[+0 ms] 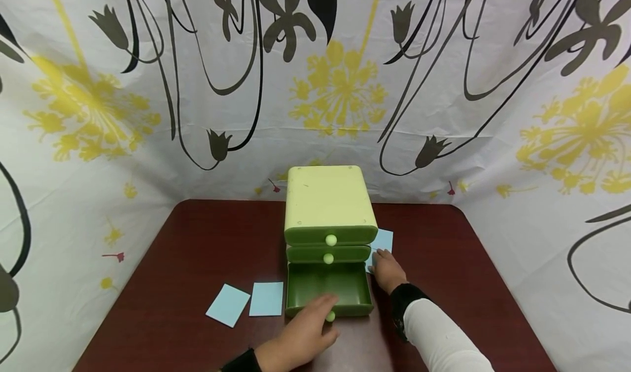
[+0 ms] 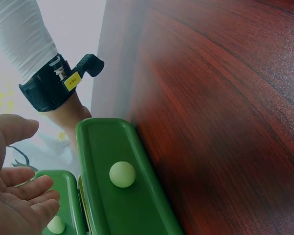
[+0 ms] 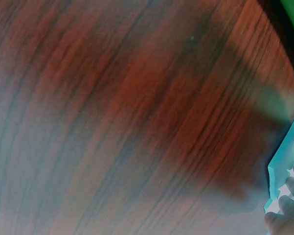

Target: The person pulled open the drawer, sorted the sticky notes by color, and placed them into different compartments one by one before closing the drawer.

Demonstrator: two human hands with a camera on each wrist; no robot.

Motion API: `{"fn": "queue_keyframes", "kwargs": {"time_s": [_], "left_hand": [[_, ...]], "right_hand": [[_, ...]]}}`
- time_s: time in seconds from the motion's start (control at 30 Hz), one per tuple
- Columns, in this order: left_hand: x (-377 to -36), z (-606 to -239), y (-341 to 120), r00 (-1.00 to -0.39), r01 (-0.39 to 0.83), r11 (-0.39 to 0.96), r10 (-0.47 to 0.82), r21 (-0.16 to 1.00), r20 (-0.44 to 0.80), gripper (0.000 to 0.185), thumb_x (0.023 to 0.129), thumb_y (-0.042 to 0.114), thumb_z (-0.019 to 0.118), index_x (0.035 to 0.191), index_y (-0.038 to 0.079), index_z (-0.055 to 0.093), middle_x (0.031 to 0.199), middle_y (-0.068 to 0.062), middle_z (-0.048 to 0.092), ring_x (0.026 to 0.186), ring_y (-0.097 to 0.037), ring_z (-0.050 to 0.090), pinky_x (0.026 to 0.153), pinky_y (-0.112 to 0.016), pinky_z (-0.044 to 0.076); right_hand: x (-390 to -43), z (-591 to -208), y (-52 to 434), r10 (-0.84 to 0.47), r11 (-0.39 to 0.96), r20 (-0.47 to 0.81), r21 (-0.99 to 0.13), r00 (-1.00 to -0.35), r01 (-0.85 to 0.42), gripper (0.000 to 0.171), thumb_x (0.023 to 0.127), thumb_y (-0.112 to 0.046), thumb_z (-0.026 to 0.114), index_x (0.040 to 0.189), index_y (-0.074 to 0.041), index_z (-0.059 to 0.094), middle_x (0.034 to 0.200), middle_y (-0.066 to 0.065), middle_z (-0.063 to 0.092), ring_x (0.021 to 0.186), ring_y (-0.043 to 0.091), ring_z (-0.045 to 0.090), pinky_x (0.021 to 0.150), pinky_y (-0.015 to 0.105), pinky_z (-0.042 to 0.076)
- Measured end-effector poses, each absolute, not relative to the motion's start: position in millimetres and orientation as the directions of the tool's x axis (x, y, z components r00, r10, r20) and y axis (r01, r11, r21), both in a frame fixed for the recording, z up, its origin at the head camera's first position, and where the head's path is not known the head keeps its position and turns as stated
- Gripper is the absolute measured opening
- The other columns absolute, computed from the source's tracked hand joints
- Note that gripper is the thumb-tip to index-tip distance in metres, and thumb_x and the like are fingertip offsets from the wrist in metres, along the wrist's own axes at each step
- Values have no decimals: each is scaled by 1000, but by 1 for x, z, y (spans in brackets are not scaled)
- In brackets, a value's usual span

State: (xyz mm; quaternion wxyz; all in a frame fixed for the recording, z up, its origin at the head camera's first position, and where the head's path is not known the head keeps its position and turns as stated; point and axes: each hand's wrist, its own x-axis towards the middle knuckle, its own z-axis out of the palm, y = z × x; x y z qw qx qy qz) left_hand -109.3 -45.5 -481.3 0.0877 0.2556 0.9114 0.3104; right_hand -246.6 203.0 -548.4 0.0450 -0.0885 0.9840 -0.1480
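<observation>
A small drawer cabinet (image 1: 325,196) with a pale-yellow top and green fronts stands on the table. Its bottom drawer (image 1: 327,287) is pulled far out, with nothing visible inside; the middle drawer (image 1: 305,255) juts out a little. My left hand (image 1: 307,333) hovers at the bottom drawer's front, fingers loose, partly covering its round knob (image 1: 330,316). In the left wrist view that hand holds nothing. To the cabinet's right, my right hand (image 1: 389,273) touches light-blue square papers (image 1: 383,239) with its fingertips. Whether it pinches one is unclear.
Two more light-blue papers lie left of the cabinet, one tilted (image 1: 228,305) and one nearly straight (image 1: 266,299). The dark red-brown table (image 1: 236,240) meets a flowered white cloth (image 1: 345,153) at the back and sides.
</observation>
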Motion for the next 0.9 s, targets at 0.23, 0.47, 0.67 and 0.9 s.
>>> {"fn": "queue_keyframes", "kwargs": {"time_s": [0.23, 0.47, 0.67, 0.9], "left_hand": [[-109, -479, -44, -848, 397, 673, 528, 625, -31, 59, 92, 30, 67, 142, 6, 45, 143, -12, 48, 132, -27, 45, 103, -42, 43], [-108, -478, -43, -852, 398, 673, 523, 624, -20, 59, 92, 29, 68, 142, 5, 46, 143, -12, 48, 132, -28, 45, 104, -42, 43], [-107, -478, -44, -855, 399, 670, 518, 626, -10, 60, 91, 27, 68, 141, 5, 46, 142, -12, 49, 131, -28, 46, 103, -42, 44], [-107, -477, -47, -859, 372, 668, 511, 645, -34, 60, 91, 28, 69, 141, 5, 46, 142, -11, 49, 131, -28, 46, 102, -42, 45]], "right_hand": [[-243, -546, 203, -176, 943, -59, -295, -983, -151, 42, 96, -16, 60, 128, 9, 54, 140, 27, 44, 134, 43, 37, 107, 52, 36], [-251, -544, 207, -123, 952, -98, -294, -987, -89, 34, 88, -21, 72, 107, 5, 63, 122, 25, 56, 116, 42, 51, 91, 50, 49], [-255, -541, 213, -44, 952, -170, -305, -985, 10, 41, 79, -27, 81, 99, 6, 69, 107, 22, 58, 100, 38, 55, 82, 48, 51], [-246, -522, 210, 14, 942, -261, -321, -965, 101, 50, 73, -27, 85, 101, 11, 68, 117, 31, 55, 109, 45, 52, 90, 52, 48]]}}
